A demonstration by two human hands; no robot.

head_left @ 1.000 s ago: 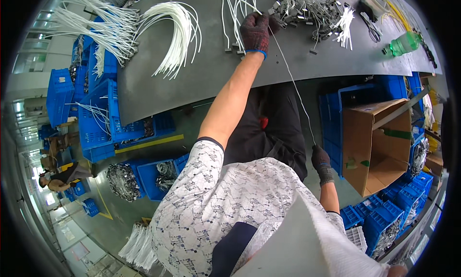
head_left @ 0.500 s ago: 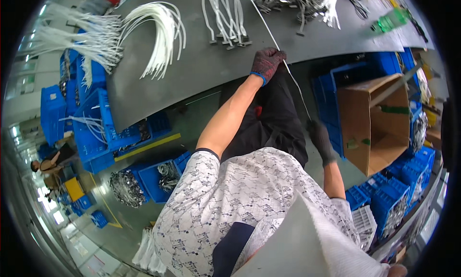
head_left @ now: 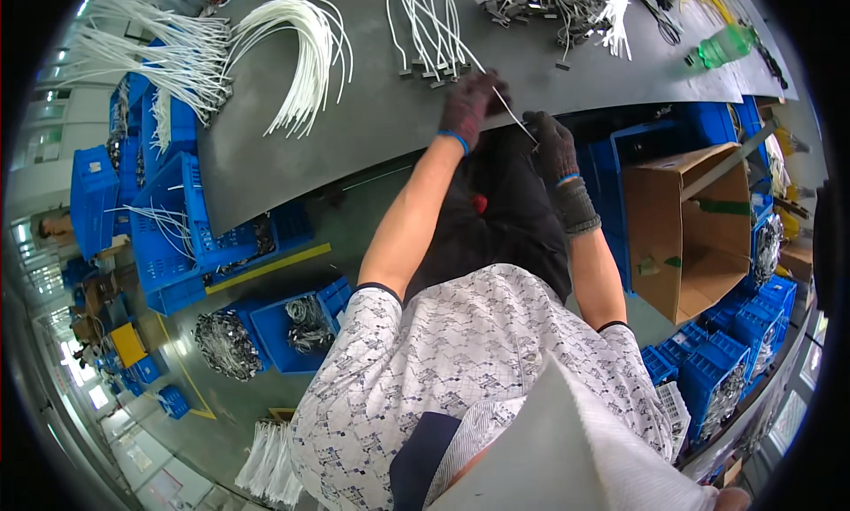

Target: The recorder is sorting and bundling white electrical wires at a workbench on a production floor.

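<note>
Grey table (head_left: 372,108) beyond the fingers.
Right hand (head_left: 555,150) has risen beside left hand (head_left: 469,108), shortening the white cable (head_left: 509,109) between; left fingers pinch it, right grip unclear.

Floor: smooth grey-green floor (head_left: 243,398), with a straight yellow strip (head_left: 268,268) at left. Furniture: broad table with a flat dark-grey top (head_left: 266,170) across the far side. Storage: perforated blue plastic crates (head_left: 95,201), stacked at left and repeated at right; open brown cardboard box (head_left: 651,236) at right. Light: bright white rectangular window (head_left: 97,396) at left. Remaining left-hand detail small and distorted.
</note>
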